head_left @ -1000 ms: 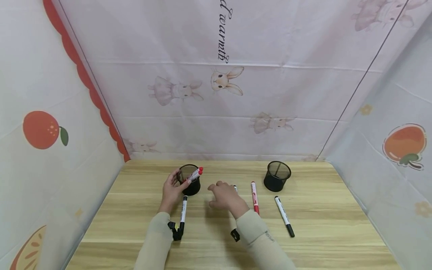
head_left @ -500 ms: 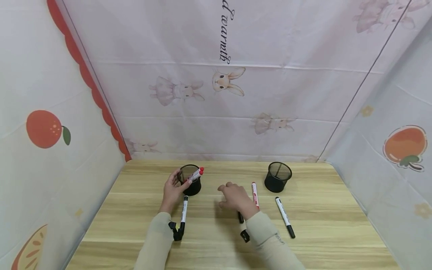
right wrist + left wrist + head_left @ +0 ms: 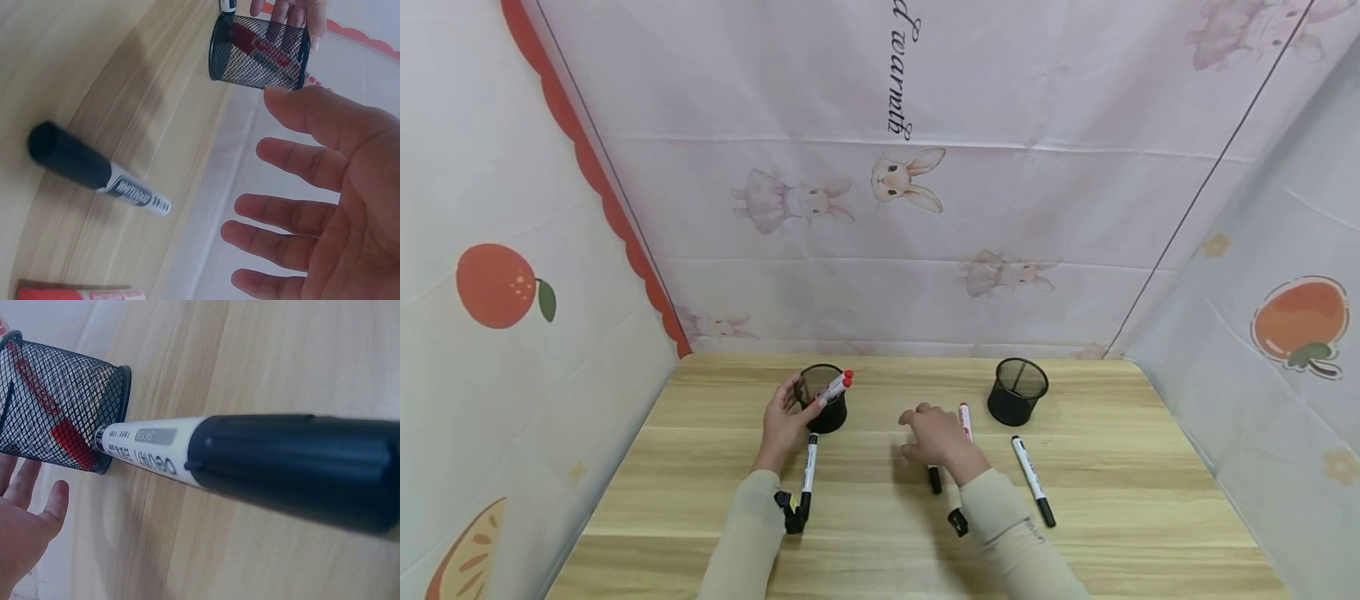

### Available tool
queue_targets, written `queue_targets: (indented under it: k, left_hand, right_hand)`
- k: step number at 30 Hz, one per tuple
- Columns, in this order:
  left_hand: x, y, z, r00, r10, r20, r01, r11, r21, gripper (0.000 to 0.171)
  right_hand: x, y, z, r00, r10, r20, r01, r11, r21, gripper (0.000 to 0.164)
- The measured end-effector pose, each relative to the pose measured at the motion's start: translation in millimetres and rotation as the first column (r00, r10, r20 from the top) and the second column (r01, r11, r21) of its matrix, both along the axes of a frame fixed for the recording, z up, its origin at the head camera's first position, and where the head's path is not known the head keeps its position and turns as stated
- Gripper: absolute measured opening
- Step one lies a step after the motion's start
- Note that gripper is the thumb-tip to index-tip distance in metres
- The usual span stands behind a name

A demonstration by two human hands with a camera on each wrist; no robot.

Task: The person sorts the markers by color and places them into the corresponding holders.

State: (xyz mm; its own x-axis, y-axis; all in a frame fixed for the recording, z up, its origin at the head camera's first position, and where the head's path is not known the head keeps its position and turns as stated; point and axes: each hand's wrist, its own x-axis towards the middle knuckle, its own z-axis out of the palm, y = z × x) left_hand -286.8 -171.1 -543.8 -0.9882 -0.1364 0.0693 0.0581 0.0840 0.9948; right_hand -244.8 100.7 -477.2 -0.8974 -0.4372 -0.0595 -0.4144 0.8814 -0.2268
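Observation:
My left hand (image 3: 784, 429) holds the left black mesh pen holder (image 3: 831, 417) at its side, thumb in front and fingers at the left rim. Red-capped white markers (image 3: 838, 384) lean inside it, ends above the rim. A black-capped whiteboard marker (image 3: 156, 447) lies just in front of its base. My right hand (image 3: 937, 437) hovers over the middle of the table, fingers spread and holding nothing in the right wrist view. Below it lies another black-capped marker (image 3: 103, 169), partly hidden by the hand in the head view. A red marker (image 3: 966, 421) lies just beyond, partly covered.
A second mesh pen holder (image 3: 1017, 404) stands at the back right, with a black-and-white marker (image 3: 1033, 481) lying in front of it. Printed cloth walls (image 3: 880, 292) border the wooden table (image 3: 700, 467) at the back and sides.
My right hand has moved away from the left pen holder, to the right. The black cap of the marker below it has come into view. My left hand stays at the pen holder.

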Motion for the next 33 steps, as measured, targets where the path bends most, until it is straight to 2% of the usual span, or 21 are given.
queue_targets:
  k: [9, 16, 21, 26, 33]
  left_hand:
    - [0.8, -1, 1.4, 1.000, 0.004, 0.013, -0.004, 1.000, -0.008, 0.072]
    - [12.1, 4, 25.3, 0.999, -0.028, 0.022, 0.028, 1.000, 0.002, 0.068]
    - [17.9, 6, 33.0, 1.000, -0.027, 0.009, 0.028, 0.999, -0.024, 0.067]
    - [15.2, 5, 29.9, 1.000, -0.026, 0.006, 0.027, 0.999, -0.023, 0.068]
    - [0.4, -1, 5.5, 1.000, -0.009, 0.017, 0.009, 1.000, -0.008, 0.072]
  right_hand:
    - [-0.5, 14, -3.7, 0.999, -0.018, -0.036, 0.018, 1.000, 0.001, 0.044]
    - [-2.4, 22, -8.3, 0.998, -0.051, -0.025, 0.051, 0.999, -0.008, 0.045]
    - [-2.4, 28, -10.8, 0.996, -0.085, -0.028, 0.084, 0.996, -0.007, 0.047]
    - [-1.9, 34, -14.0, 0.994, -0.103, -0.028, 0.102, 0.995, -0.023, 0.046]
    - [-3.2, 39, -16.6, 0.992, -0.129, -0.003, 0.129, 0.991, -0.032, 0.046]
